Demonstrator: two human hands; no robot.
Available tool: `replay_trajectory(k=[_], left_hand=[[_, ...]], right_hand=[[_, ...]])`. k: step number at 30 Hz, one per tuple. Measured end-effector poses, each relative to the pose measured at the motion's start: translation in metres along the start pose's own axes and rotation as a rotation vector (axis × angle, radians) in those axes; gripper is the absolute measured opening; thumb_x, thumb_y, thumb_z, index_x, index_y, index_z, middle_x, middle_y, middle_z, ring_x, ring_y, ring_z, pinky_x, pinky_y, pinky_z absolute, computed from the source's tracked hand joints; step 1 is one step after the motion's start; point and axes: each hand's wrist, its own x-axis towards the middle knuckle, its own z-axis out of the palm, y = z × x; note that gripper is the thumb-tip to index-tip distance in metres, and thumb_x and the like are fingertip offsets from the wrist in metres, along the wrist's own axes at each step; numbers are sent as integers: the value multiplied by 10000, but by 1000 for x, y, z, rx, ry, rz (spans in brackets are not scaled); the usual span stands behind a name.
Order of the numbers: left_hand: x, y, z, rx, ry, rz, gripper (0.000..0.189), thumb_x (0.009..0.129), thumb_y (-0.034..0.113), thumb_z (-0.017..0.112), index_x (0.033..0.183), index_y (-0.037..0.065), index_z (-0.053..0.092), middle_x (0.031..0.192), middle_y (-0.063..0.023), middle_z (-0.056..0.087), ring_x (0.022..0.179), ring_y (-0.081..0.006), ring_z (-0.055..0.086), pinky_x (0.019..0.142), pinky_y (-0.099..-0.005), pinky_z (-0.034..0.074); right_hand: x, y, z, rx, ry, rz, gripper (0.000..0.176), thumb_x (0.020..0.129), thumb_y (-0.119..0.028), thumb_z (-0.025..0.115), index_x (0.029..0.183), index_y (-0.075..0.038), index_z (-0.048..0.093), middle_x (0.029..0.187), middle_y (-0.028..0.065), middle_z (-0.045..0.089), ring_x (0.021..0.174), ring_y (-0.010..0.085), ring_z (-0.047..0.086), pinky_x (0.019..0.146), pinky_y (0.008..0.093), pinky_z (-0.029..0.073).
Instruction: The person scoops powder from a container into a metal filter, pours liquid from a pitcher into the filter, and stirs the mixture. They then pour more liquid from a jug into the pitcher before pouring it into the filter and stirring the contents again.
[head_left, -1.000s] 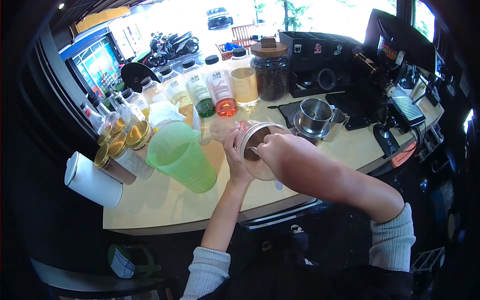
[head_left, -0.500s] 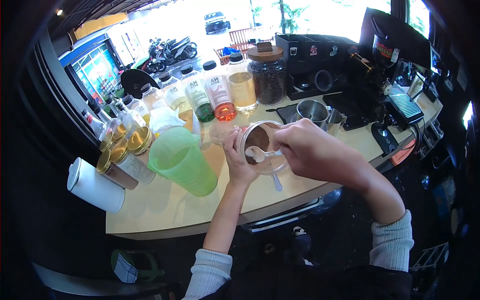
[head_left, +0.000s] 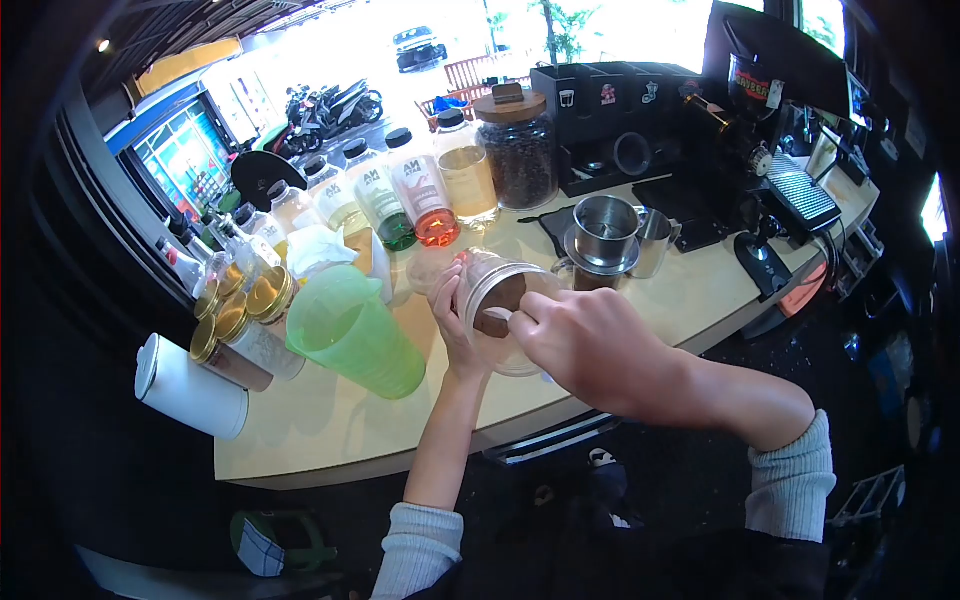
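My left hand is wrapped round a clear wide-mouthed jar, which leans with its opening towards me. Brown powder shows inside it. Pinched in my right hand is a white spoon, its bowl end down in the jar by the powder; my fingers hide most of its handle. A green translucent pitcher stands left of the jar. Just beyond my right hand, a metal drip filter sits on a glass cup, with a metal-looking mug beside it.
Bottles of syrup and a wooden-lidded jar of dark beans line the counter's back. Gold-lidded jars and a white canister stand left. A black grinder is at right, near the counter's edge.
My right hand has moved left and down towards the jar's mouth, and the spoon's bowl has gone deeper inside. The jar's mouth is turned more towards me. The whole view has shifted slightly.
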Motion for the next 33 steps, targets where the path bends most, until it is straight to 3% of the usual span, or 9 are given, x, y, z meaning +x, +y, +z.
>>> replay_trajectory(k=[10, 13, 15, 17, 19, 20, 21, 24, 33], left_hand=[[7, 4, -4, 70, -20, 73, 938, 605, 314, 869, 1290, 27, 296, 1271, -177, 436, 1209, -356, 438, 1026, -456, 375], [7, 5, -5, 156, -63, 47, 1050, 549, 351, 900, 1351, 30, 305, 1298, -148, 390, 1210, -324, 440, 1010, -441, 405], [8, 6, -5, 194, -91, -49, 1103, 490, 343, 924, 1352, 47, 302, 1288, -146, 399, 1209, -328, 439, 1017, -439, 395], [11, 11, -8, 93, -105, -126, 1070, 507, 274, 918, 1360, 54, 310, 1277, -151, 405, 1206, -334, 438, 1021, -446, 391], [14, 12, -10, 162, -147, -135, 1055, 512, 200, 904, 1373, 48, 313, 1275, -165, 406, 1201, -354, 436, 1022, -462, 389], [14, 12, -10, 162, -144, -134, 1055, 512, 200, 904, 1373, 48, 313, 1275, -165, 406, 1201, -354, 436, 1022, -462, 389], [15, 12, -11, 151, -151, -140, 1054, 510, 177, 894, 1380, 46, 314, 1277, -173, 407, 1202, -365, 433, 1025, -465, 387], [17, 13, -11, 139, -144, -136, 1035, 505, 140, 866, 1381, 31, 326, 1269, -188, 415, 1192, -377, 437, 1018, -464, 390], [16, 10, -12, 111, -141, -170, 1048, 501, 128, 860, 1391, 44, 314, 1300, -192, 402, 1232, -385, 410, 1047, -477, 365]], right_hand=[[3, 17, 0, 215, -9, 6, 131, 758, -31, 597, 881, 16, 600, 824, 143, 625, 757, 319, 658, 613, 398, 519], [4, 28, 0, 336, 42, 52, 104, 773, -9, 597, 865, 19, 637, 814, 153, 650, 715, 296, 659, 599, 373, 511], [6, 36, -11, 668, 12, 175, 82, 737, 30, 560, 771, 27, 634, 757, 190, 659, 761, 346, 654, 666, 366, 515], [6, 46, -13, 708, 78, 157, 64, 748, 5, 585, 754, 28, 644, 770, 166, 677, 729, 288, 669, 664, 353, 509], [6, 54, -13, 871, 67, 353, 59, 755, -11, 614, 769, 36, 647, 753, 120, 676, 705, 198, 661, 680, 356, 508], [5, 61, -7, 1027, 55, 384, 84, 776, -27, 626, 821, 39, 653, 704, 61, 645, 617, 102, 609, 576, 303, 492], [4, 66, -7, 1025, 55, 381, 84, 776, -27, 626, 821, 39, 653, 704, 61, 645, 617, 102, 609, 576, 303, 492], [2, 74, -7, 1247, 2, 550, 93, 816, -31, 623, 874, 37, 646, 678, 16, 605, 472, 22, 489, 408, 166, 356], [-4, 88, -5, 1232, 40, 624, 85, 823, -54, 647, 871, 16, 652, 658, 5, 594, 477, 20, 479, 408, 169, 353]])
